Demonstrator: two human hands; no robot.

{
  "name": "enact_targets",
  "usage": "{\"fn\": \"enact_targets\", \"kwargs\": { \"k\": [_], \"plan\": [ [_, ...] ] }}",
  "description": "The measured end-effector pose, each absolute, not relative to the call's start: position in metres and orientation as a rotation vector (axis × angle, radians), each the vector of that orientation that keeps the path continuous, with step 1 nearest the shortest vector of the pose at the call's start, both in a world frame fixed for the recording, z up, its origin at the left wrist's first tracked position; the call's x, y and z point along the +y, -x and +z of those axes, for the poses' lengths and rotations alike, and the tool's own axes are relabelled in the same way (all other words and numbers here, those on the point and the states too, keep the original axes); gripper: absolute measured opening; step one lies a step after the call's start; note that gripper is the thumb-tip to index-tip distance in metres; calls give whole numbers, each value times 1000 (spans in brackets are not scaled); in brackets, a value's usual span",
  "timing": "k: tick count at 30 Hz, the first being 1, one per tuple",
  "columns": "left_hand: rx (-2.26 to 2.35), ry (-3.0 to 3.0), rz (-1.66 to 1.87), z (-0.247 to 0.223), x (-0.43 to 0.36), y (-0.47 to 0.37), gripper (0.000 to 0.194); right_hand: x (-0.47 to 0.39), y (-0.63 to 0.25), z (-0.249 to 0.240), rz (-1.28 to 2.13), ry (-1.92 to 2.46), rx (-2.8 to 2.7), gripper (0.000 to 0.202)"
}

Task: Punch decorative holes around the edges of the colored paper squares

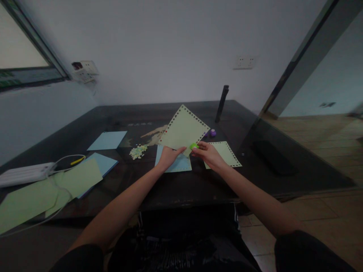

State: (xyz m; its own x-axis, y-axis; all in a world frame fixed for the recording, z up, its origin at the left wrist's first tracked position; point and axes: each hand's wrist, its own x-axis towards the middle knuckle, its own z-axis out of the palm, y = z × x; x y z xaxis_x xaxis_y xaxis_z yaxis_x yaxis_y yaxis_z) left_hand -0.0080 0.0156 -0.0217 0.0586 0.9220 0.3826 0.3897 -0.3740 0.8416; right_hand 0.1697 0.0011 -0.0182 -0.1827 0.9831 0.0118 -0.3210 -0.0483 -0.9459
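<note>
A pale green sheet (184, 130) with small punched shapes along its upper edges is raised and turned like a diamond. My left hand (169, 155) pinches its lower part, thumb on top. At the sheet's lower right edge, my right hand (208, 152) grips a small bright green punch (194, 146). Under the raised sheet lies a light blue sheet (178, 165). Another pale green sheet (227, 155), with shapes along its edges, rests beneath and beside my right hand. A purple punch (213, 133) stands behind it.
Small paper cutouts (138, 151) form a pile left of centre. Farther left are a blue sheet (108, 140), stacked green sheets (76, 179), a white power strip (27, 173) with a cable and a yellow object (78, 161). A black upright object (222, 104) stands at the back of the dark table (176, 192).
</note>
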Motion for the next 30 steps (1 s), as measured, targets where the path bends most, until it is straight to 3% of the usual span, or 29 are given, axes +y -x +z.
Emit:
{"fn": "enact_targets", "kwargs": {
  "k": [30],
  "plan": [
    [1231, -1772, 1318, -24, 15, 7, 47, 2, -168, -20, 1461, 888, -1067, 30]
  ]
}}
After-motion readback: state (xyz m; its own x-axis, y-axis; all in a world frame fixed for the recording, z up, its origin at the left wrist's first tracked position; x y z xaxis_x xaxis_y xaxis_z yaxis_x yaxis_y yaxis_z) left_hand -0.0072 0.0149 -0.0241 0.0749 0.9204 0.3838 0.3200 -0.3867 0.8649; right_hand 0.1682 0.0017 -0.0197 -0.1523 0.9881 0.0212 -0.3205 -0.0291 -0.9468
